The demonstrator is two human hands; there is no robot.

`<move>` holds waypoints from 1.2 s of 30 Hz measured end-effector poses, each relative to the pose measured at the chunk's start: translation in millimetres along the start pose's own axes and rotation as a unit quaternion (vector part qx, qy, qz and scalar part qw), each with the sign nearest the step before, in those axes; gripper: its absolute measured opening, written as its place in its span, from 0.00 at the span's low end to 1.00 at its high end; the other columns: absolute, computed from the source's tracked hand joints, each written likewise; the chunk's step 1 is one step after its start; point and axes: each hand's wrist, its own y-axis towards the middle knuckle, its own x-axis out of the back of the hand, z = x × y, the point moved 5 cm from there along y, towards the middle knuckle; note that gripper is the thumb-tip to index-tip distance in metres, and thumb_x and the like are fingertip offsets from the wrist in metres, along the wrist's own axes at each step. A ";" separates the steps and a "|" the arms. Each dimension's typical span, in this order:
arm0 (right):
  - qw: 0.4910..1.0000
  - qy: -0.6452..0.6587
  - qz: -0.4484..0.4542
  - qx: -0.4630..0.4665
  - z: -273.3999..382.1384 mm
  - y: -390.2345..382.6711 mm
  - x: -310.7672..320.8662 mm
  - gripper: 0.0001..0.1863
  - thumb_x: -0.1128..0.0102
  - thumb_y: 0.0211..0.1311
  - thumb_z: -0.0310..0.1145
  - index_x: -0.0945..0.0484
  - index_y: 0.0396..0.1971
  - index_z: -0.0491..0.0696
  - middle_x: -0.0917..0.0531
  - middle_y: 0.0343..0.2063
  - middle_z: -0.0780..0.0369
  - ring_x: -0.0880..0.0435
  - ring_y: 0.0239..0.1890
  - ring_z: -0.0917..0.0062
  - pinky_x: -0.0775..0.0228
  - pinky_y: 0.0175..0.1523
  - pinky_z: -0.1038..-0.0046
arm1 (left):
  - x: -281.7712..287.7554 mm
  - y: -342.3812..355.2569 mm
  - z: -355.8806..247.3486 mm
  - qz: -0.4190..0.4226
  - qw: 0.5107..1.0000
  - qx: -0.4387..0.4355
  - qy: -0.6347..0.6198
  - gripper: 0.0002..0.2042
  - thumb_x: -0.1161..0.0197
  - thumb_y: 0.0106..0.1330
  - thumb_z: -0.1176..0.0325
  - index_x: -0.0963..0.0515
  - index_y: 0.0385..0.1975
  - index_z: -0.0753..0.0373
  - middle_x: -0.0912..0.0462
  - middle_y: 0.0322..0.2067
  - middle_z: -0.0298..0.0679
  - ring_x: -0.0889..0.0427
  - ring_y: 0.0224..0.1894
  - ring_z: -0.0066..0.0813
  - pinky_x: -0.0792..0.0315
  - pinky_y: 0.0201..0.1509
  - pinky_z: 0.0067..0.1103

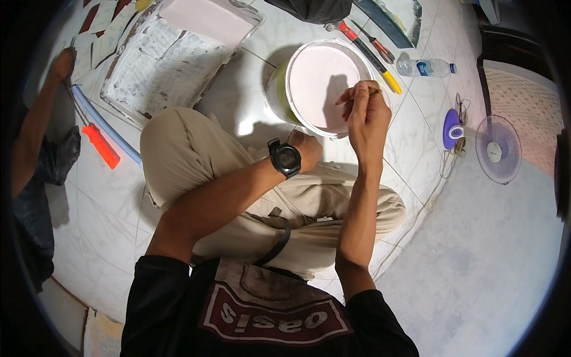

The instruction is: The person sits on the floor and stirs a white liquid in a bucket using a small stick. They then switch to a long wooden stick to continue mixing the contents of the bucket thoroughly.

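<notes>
A white-rimmed bucket [312, 83] of pale pink liquid stands on the tiled floor in front of my crossed legs. My right hand [366, 116] is over its right rim, fingers curled and pinched round something small that I cannot make out. My left hand [306, 149], below a black watch [285, 159], rests just beneath the bucket's near edge, knuckles up; its fingertips are hidden. A paint tray [160, 68] smeared with white and pink lies left of the bucket. A red-and-yellow handled tool [366, 53] and a screwdriver [377, 46] lie beyond the bucket's right side.
A co-worker's hand [62, 64] is at the far left, near an orange-handled tool [101, 146], a blue tube [107, 122] and cut pieces [98, 35]. At the right are a bottle [434, 68] and a fan [496, 149] with cords. A dark-sided tray [395, 18] lies at the back.
</notes>
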 end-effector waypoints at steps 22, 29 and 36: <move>0.991 0.055 -0.056 0.108 -8.3 3.9 5.2 0.10 0.56 0.78 0.30 0.27 0.38 0.42 0.18 0.32 0.59 0.20 0.26 0.80 0.28 0.35 0.77 | 6.0 -3.2 -2.4 -0.002 1.000 0.001 0.001 0.09 0.38 0.53 0.70 0.15 0.28 0.67 0.14 0.30 0.54 0.13 0.36 0.45 0.21 0.40 0.36; 0.999 -0.027 0.011 0.022 10.8 -4.6 -15.4 0.13 0.56 0.77 0.32 0.27 0.33 0.41 0.20 0.21 0.61 0.21 0.22 0.81 0.29 0.29 0.76 | -5.9 3.5 -0.7 0.002 1.000 -0.001 0.015 0.10 0.39 0.54 0.71 0.15 0.32 0.67 0.14 0.34 0.53 0.15 0.39 0.48 0.22 0.46 0.38; 0.952 0.283 -0.092 -0.068 -29.1 -0.1 7.2 0.15 0.58 0.78 0.36 0.27 0.36 0.42 0.17 0.31 0.53 0.22 0.23 0.78 0.26 0.28 0.75 | -6.6 3.1 1.3 -0.010 1.000 0.000 -0.002 0.09 0.38 0.54 0.70 0.15 0.31 0.67 0.14 0.33 0.53 0.14 0.40 0.47 0.22 0.47 0.38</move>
